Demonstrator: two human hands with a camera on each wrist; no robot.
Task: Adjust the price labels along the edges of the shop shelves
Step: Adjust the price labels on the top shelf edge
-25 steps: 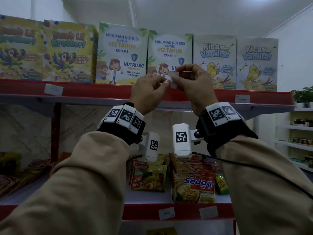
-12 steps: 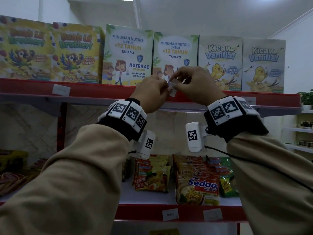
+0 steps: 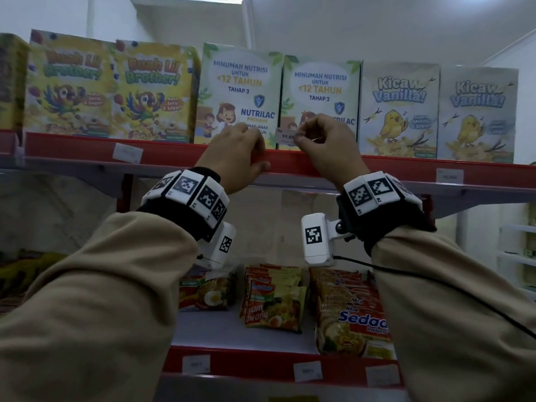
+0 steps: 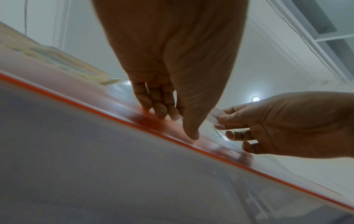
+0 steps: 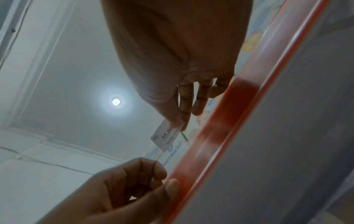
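My right hand (image 3: 300,137) pinches a small white price label (image 3: 285,137) printed "55.00" between thumb and forefinger, just above the top shelf's red edge strip (image 3: 174,155) and in front of a Nutrilac box. The label (image 5: 165,136) hangs free of the strip. To its left my left hand (image 3: 258,158) grips the red strip, fingers curled over its top and thumb on its front. In the left wrist view its fingertips (image 4: 162,112) touch the glossy strip, and the label (image 4: 213,117) is beside the thumb.
Cereal and milk boxes (image 3: 237,94) line the top shelf right behind the strip. Other white labels sit on it at left (image 3: 127,153) and right (image 3: 449,175). Noodle packets (image 3: 351,314) fill the lower shelf, whose edge carries labels (image 3: 307,371).
Both hands were pinching the label together at the shelf edge. The left hand has let go and dropped onto the red strip; the right hand alone now holds the label.
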